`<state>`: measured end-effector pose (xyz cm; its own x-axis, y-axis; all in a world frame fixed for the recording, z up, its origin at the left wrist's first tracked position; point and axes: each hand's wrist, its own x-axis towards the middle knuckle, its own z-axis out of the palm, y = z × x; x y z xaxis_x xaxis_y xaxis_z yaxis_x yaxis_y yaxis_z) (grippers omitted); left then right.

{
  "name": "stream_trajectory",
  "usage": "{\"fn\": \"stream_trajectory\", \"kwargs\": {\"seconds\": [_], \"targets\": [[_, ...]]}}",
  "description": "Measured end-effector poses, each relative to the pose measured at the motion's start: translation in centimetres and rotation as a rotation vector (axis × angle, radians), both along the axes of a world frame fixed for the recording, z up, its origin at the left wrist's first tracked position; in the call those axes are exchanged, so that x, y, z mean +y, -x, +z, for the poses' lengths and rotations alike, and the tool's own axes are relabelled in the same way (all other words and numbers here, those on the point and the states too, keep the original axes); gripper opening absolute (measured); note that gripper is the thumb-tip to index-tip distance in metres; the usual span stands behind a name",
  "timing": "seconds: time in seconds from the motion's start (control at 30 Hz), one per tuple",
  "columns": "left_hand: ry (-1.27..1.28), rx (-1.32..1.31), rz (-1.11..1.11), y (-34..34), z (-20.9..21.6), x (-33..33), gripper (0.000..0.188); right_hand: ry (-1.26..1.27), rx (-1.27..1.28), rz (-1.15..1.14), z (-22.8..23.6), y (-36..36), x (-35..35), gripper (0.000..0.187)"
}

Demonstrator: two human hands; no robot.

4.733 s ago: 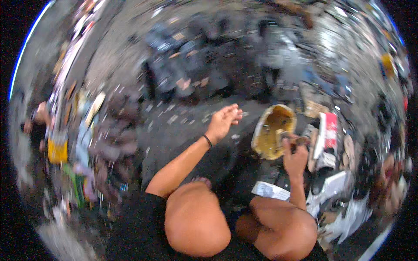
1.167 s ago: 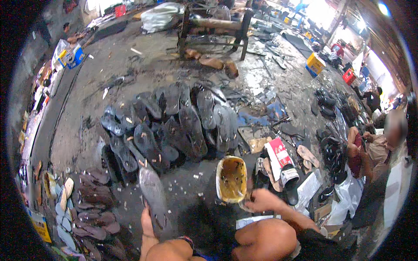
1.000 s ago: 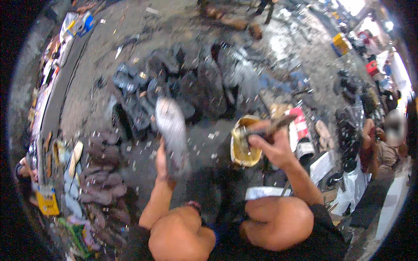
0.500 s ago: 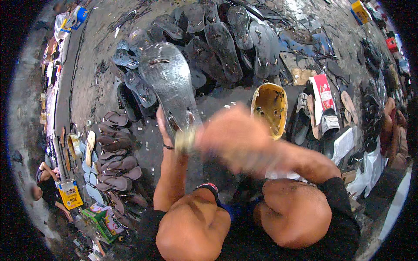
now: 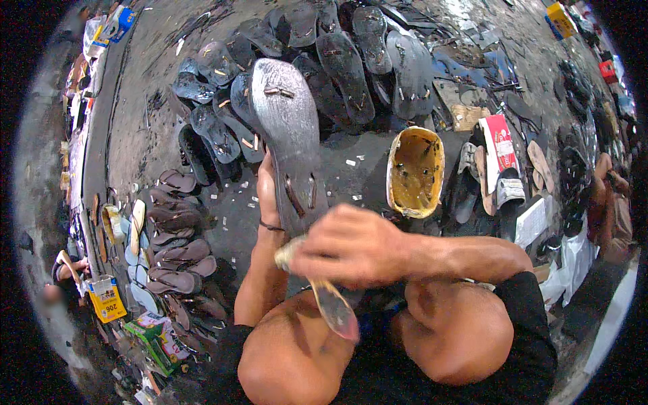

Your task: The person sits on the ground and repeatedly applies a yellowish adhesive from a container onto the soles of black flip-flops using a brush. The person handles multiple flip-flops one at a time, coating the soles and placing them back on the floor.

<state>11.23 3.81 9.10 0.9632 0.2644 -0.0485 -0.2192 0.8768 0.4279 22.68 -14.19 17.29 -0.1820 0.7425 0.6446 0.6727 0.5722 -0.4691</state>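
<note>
My left hand (image 5: 267, 189) grips a large dark shoe sole (image 5: 287, 128) from its left edge, with most of the fingers hidden behind it. The sole's broad end points away from me. Its upper face looks wet and shiny, with short brown strips poking through near both ends. Closed around a brush (image 5: 334, 309) is my right hand (image 5: 351, 246), over the sole's near end. The pale bristle end shows left of my fist, and the reddish handle tip hangs over my left knee. Right of the sole stands a yellow tub (image 5: 417, 172) with dark residue inside.
Dark soles (image 5: 344, 77) lie in a pile beyond my hands. Brown sandals (image 5: 182, 236) line the left, near a yellow box (image 5: 106, 299) and a green box (image 5: 158, 344). A red and white carton (image 5: 501, 145) lies among footwear at right. Another person (image 5: 71, 270) sits far left.
The sole has shifted right and stands straighter, its strips now plainer to see. My right hand and brush have swung lower and toward me, and the brush handle has come into view.
</note>
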Motion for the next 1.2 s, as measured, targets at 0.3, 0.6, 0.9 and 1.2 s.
{"fn": "stream_trajectory", "kwargs": {"seconds": [0.3, 0.6, 0.9, 1.2], "targets": [[0.168, 0.224, 0.353, 0.1, 0.0, -1.5, 0.041, 0.199, 0.132, 0.002, -1.2, -2.3, 0.0, 0.037], [0.149, 0.249, 0.364, 0.0, -0.2, -3.3, 0.043, 0.147, 0.303, -0.217, -4.6, -5.7, 4.0, 0.02], [0.098, 0.548, 0.474, 1.4, -1.5, 0.8, 0.036, 0.593, 0.62, -0.366, -6.1, -1.5, -5.1, 0.02], [0.233, 0.227, 0.783, -10.1, -2.1, 19.7, 0.032, 0.746, 0.5, -0.76, -6.2, -3.2, -7.7, 0.025]]}}
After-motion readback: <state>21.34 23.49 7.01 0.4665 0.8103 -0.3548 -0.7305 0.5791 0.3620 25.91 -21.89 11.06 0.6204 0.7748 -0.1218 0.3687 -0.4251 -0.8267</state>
